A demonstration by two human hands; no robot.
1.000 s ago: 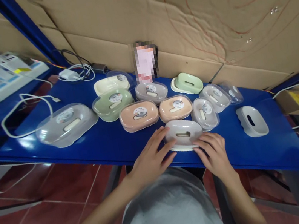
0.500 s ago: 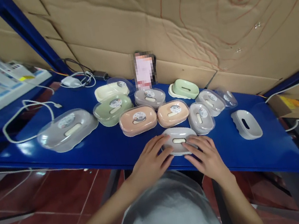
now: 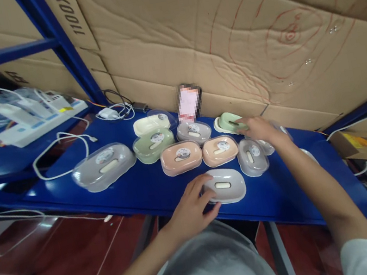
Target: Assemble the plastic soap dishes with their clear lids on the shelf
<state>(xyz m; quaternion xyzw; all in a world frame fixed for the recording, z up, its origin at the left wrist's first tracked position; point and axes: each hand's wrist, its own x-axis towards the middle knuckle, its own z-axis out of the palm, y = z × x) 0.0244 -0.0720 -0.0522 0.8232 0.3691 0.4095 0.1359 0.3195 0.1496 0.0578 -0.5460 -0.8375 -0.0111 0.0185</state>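
**R hand leaves grey dish, goes to green one**

Half a sec ago both hands sat on the grey soap dish (image 3: 225, 185) at the near edge of the blue shelf (image 3: 135, 187). Now only the left hand (image 3: 191, 206) rests there, fingers spread over its left end. Right hand (image 3: 258, 129) has reached far-right, fingertips touching the green soap dish (image 3: 228, 121); can't tell if gripping.

Grey soap dish (image 3: 225, 185), green dish (image 3: 232, 121) (blue shelf (image 3: 142, 186)).
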